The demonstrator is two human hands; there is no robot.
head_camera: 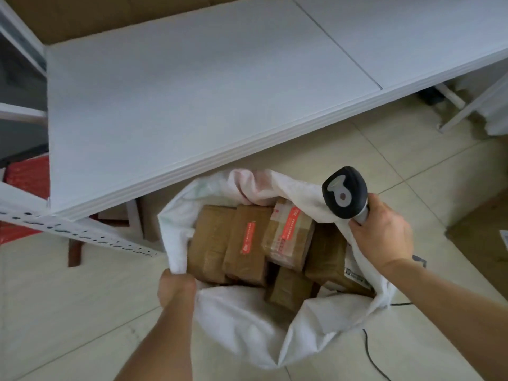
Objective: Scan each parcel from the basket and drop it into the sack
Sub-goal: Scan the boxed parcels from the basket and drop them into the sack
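Holding the sack (247,320) open on the floor, both hands gripping its rim.

I am pinching the rim at nine o'clock with my left hand (176,287), while my right hand (382,235) at three o'clock is clenching both the scanner (345,192) handle and the cloth. Brown parcels (247,240) are lying packed inside; the basket is not showing. I am judging that the double grip could slip, letting the mouth collapse or the scanner fall in.
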